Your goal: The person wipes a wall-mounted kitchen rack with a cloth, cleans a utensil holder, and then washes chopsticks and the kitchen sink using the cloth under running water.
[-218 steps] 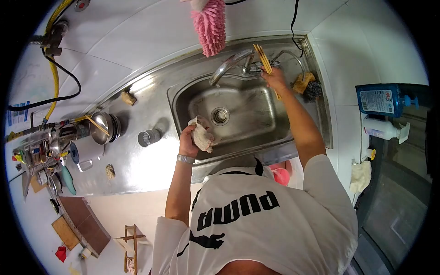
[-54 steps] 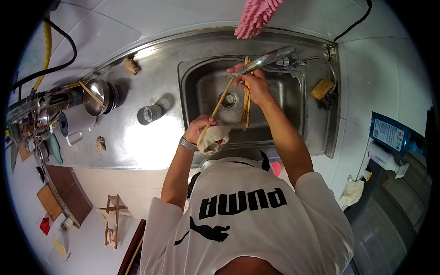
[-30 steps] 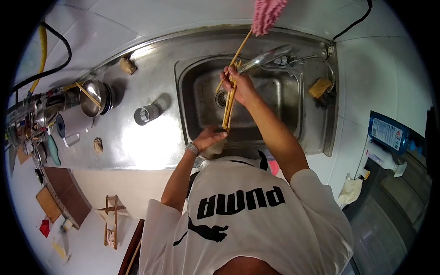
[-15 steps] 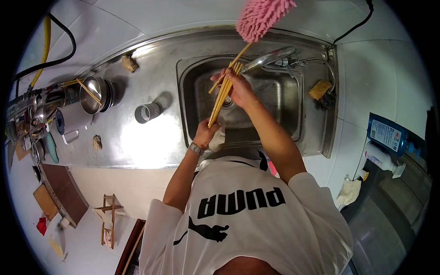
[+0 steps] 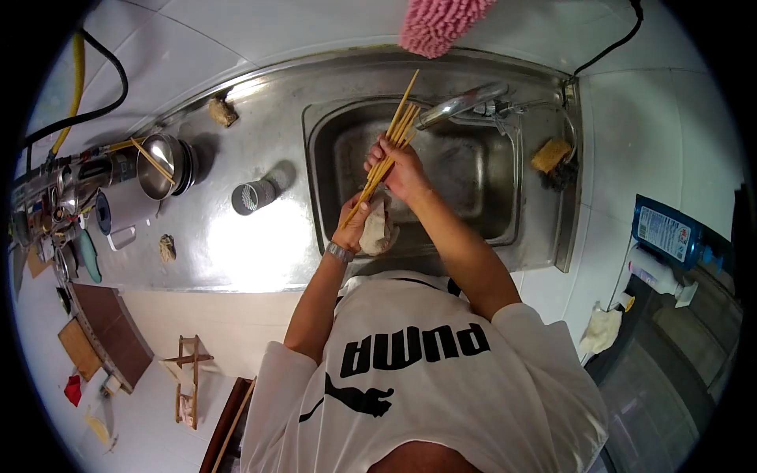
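Over the sink, a bundle of wooden chopsticks slants up and to the right, with one stick jutting beyond the others. My right hand is closed around the middle of the bundle. Lower down, my left hand, with a watch at its wrist, grips the near ends. A pale cloth hangs beside my left hand at the sink's front edge; its contact with the fingers is partly hidden. The faucet reaches in just right of the chopsticks' tips.
A perforated metal holder stands on the steel counter left of the sink. Stacked metal bowls, a white pitcher and utensils crowd the far left. A sponge lies right of the sink. A pink chenille duster hangs behind.
The bundle has shifted slightly down and left in my hands, and one stick now sticks out farther at the top. My right hand has moved lower; more of the cloth shows.
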Demonstrator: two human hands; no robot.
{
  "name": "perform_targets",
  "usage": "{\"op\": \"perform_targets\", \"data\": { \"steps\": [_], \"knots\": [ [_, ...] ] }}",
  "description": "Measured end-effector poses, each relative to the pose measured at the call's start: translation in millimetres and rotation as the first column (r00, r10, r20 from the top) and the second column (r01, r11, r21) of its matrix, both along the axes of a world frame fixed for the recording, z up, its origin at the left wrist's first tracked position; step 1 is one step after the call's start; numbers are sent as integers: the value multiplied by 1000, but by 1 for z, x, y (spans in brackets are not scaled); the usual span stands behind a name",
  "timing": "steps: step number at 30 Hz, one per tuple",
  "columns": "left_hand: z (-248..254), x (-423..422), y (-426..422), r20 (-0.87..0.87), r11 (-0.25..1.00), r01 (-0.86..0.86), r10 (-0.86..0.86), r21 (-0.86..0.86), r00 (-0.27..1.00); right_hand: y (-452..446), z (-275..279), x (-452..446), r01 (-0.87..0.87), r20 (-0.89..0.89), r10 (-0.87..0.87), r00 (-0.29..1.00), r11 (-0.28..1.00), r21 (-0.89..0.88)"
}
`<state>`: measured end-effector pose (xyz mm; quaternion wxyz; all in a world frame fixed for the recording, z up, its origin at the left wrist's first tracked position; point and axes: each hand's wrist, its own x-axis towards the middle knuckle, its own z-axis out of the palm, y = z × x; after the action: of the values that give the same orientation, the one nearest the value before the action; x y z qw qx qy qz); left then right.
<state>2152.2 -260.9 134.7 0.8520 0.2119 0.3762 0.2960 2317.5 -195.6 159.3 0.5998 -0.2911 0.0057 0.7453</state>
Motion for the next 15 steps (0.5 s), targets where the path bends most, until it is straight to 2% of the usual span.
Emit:
{"op": "perform_targets", "data": {
  "steps": [1,2,5,7,8,10,11,13,15],
  "knots": [
    [-14,-8,-7,0,1000,5,-5,-5,1000,-1,-1,4,-3,-22,3,1000,1000,-3],
    [-27,-14,-14,-192,986,137,-116,100,975,1,-2,11,0,-18,0,1000,1000,-4],
    [-5,-16,-12,-423,864,371,-212,341,881,9,-2,26,95,9,-95,995,995,7],
    [-12,-18,-15,-129,982,157,-143,104,981,13,0,33,124,-26,-124,992,992,19],
    [-17,-14,-18,-128,982,160,-147,98,981,13,1,33,103,11,-104,995,994,36],
    [-15,8,-6,-262,988,6,36,156,964,12,10,16,87,72,-83,994,995,-57],
    [-11,16,-1,-262,987,4,38,160,964,9,13,6,75,97,-66,993,993,-95],
    [6,34,10,-475,942,97,72,321,877,-2,15,-6,30,69,-26,997,998,-63],
    [15,43,15,-473,940,57,117,338,873,-5,13,-6,-10,42,12,999,999,-31]
  ]
}}
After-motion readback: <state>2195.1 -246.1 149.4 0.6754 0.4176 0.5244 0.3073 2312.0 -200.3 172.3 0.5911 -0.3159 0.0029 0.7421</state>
